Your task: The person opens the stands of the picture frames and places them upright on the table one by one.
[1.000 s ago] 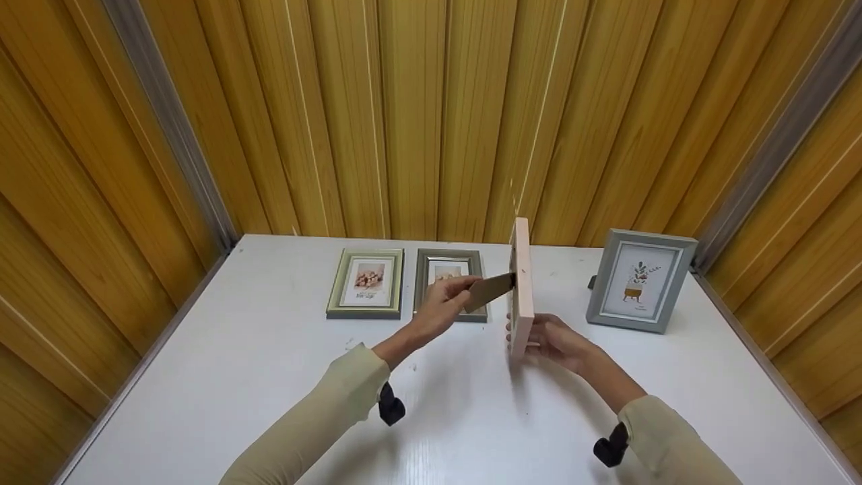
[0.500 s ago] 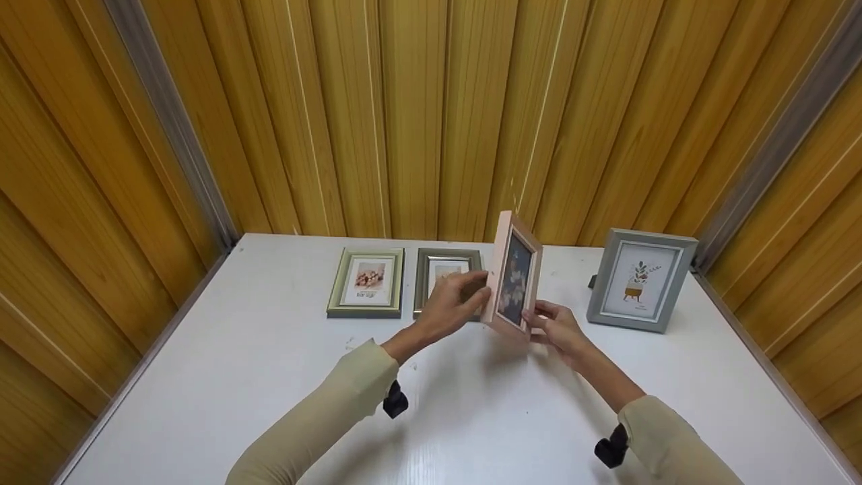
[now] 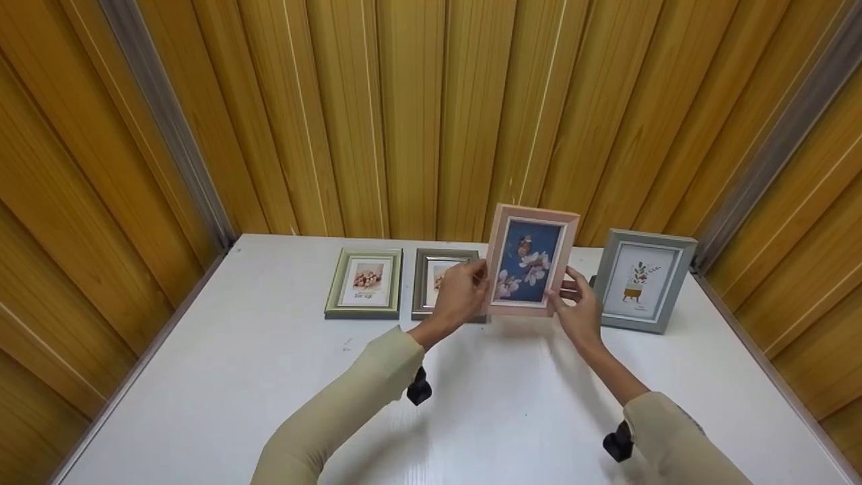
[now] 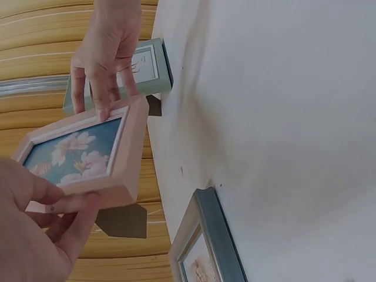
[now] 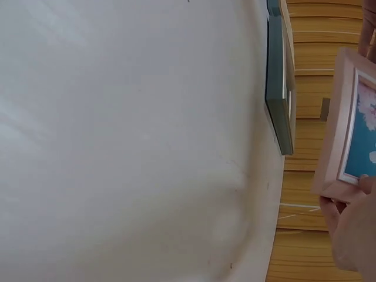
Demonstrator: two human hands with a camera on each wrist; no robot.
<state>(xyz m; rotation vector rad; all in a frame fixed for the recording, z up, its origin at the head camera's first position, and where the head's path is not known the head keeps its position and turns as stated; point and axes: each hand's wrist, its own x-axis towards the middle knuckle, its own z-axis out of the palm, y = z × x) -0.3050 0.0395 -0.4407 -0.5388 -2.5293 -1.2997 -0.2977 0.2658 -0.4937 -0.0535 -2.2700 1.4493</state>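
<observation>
Both hands hold a pink picture frame above the white table, its blue picture of pale blossoms turned toward the head camera. My left hand grips the frame's left side, thumb and fingers at the edge. On the opposite side, my right hand pinches the lower right edge, thumb on the front border. In the left wrist view, the brown stand leg juts out behind the pink frame. A dark greenish frame lies flat behind my left hand and is partly covered by it.
A gold-green frame lies flat on the white table at the left. To the right, a grey-green frame with a potted-plant picture stands upright. Wood-patterned panels close off the back and both sides.
The pink frame has turned from edge-on to face the head camera and risen slightly. My left hand has moved from the stand leg to the frame's left edge; my right hand has risen.
</observation>
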